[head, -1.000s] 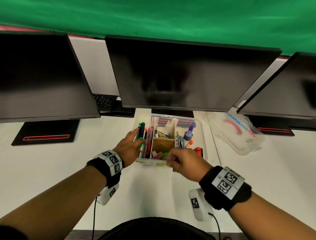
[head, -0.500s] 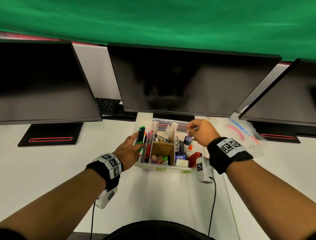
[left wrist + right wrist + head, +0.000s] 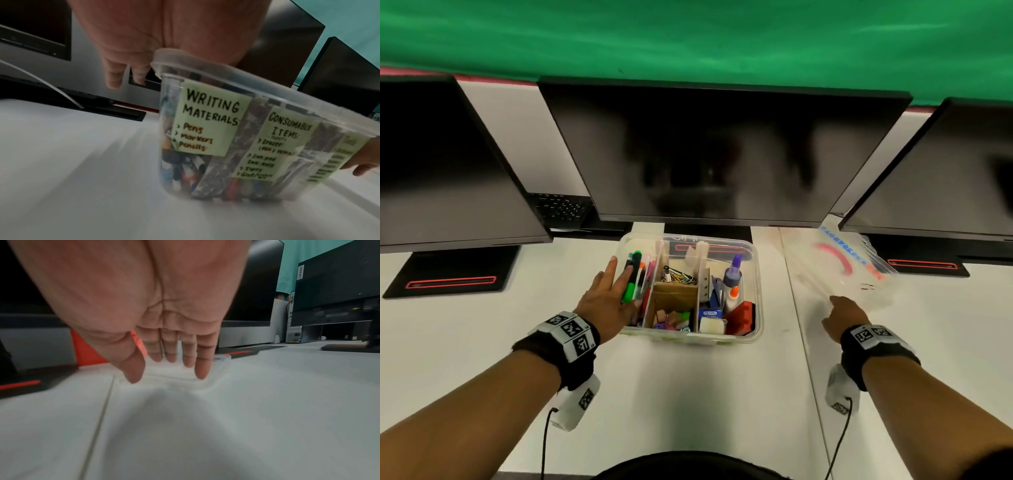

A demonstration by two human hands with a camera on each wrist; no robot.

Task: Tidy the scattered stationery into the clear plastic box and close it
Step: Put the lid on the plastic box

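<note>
Head looks down; wrists near desk level.

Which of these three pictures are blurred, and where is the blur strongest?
Head view: mostly sharp; the clear lid by the right hand is smeared. Left wrist view: table surface streaked, box labels partly readable. Right wrist view: lid edge under the fingertips soft, foreground hazy.

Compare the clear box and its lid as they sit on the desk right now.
The clear plastic box stands upright, open-topped and full of stationery; the lid lies off it to the right, holding nothing. The box carries green handwritten labels on its front wall; the lid bears red and blue print. The left hand rests at the box's left wall; the right hand reaches the lid's near edge. Both are clear plastic.
</note>
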